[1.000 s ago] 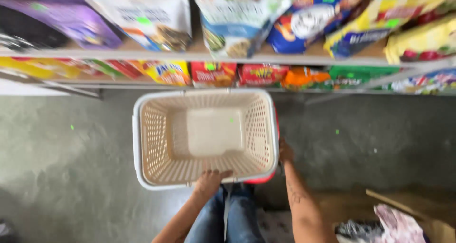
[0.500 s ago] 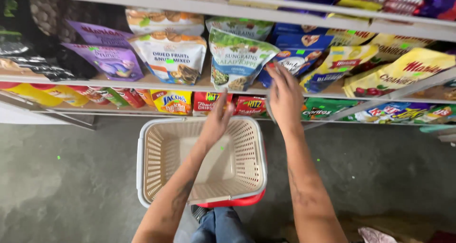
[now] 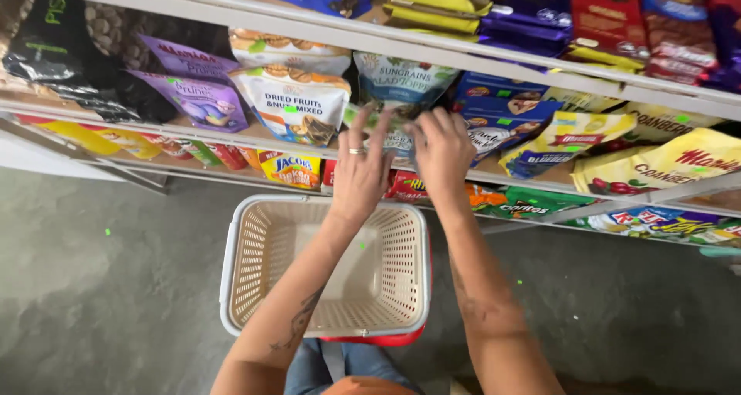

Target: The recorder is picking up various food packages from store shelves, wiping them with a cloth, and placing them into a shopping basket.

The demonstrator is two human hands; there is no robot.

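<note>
Head view: both hands reach up to the green and white pouch (image 3: 401, 102) standing tall on the shelf (image 3: 231, 133). The left hand (image 3: 360, 175) has loose, spread fingers on its lower front. The right hand (image 3: 441, 152) curls beside it, nearer; I cannot tell if it grips. The basket (image 3: 231, 264) sits below.

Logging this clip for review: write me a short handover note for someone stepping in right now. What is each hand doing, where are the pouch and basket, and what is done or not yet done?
Left hand: raised to the middle shelf, fingers spread on the teal and white snack pouch; a ring shows on one finger.
Right hand: on the same pouch from the right side. How firm the grip is cannot be told.
Pouch: standing on the shelf between a white dried-fruit bag and blue bags.
Basket: beige, perforated, on the floor below the hands, nothing visible inside.
Done: both hands have reached the pouch.
Left: pouch not yet off the shelf.
</note>
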